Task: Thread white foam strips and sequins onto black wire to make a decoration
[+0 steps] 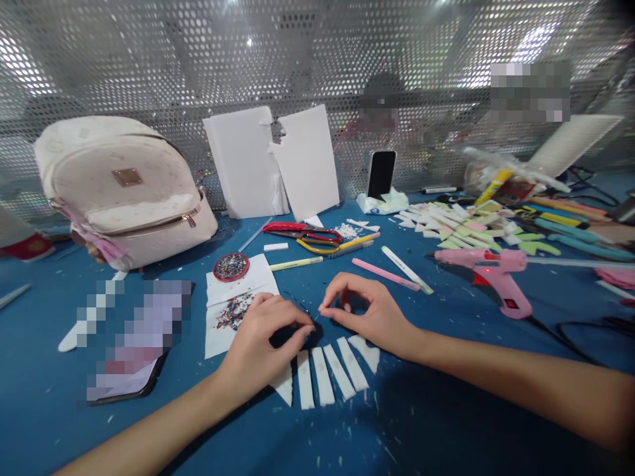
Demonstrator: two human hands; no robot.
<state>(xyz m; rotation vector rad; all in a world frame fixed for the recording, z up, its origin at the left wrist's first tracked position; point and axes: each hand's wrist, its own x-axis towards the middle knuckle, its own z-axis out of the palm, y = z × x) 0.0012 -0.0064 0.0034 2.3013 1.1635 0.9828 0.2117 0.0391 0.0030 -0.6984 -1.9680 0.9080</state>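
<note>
My left hand (268, 330) is closed in a pinch, thumb against forefinger, over the edge of a folded white paper (215, 337). A thin dark strand (299, 305) curves up from beside its fingertips. My right hand (370, 307) also pinches, its fingertips close to the strand; whatever they hold is too small to make out. Small multicoloured beads (233, 313) lie loose on the paper, and more fill a round red-rimmed dish (231, 267). Below my hands, several white strips (323, 377) are fanned out on the blue table (407, 410).
A pink glue gun (489, 264) rests at right, its cord trailing. Behind are red-handled pliers (302, 231), markers (387, 274) and a pile of cut pieces (456, 225). A pale backpack (124, 192) and a phone (143, 344) occupy the left. White boards (307, 165) lean against perforated metal.
</note>
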